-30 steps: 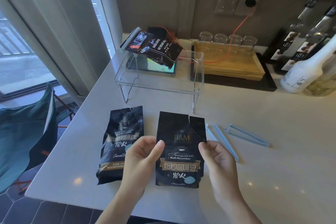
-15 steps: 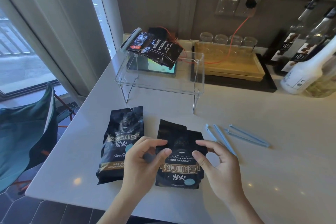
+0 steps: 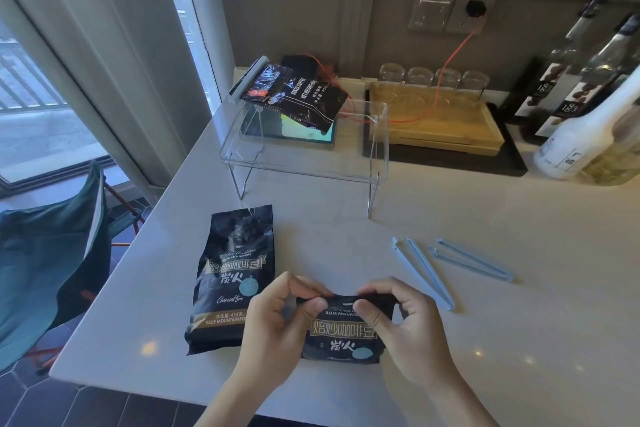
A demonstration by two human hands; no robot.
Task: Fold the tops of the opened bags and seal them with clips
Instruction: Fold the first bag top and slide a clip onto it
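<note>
A black coffee bag [image 3: 341, 340] lies near the counter's front edge with its top rolled down into a thick fold. My left hand [image 3: 277, 326] pinches the fold's left end and my right hand [image 3: 405, 326] pinches its right end. A second black coffee bag [image 3: 233, 274] lies flat to the left, its torn top unfolded. Two light blue sealing clips [image 3: 424, 270] [image 3: 472, 263] rest on the counter to the right of my hands. A third bag [image 3: 298, 97], with a pale clip [image 3: 247, 83] across its top, sits on a clear acrylic stand [image 3: 304, 159].
The white counter [image 3: 485, 340] ends just below my wrists. At the back stand a wooden tray [image 3: 436, 128] with upturned glasses, an orange cable [image 3: 446, 69] and bottles [image 3: 585, 135] at right. A green folding chair [image 3: 48, 260] sits off the left edge.
The near bag's top has been folded down over itself twice, so the bag is now much shorter. Both hands moved from its sides onto the fold.
</note>
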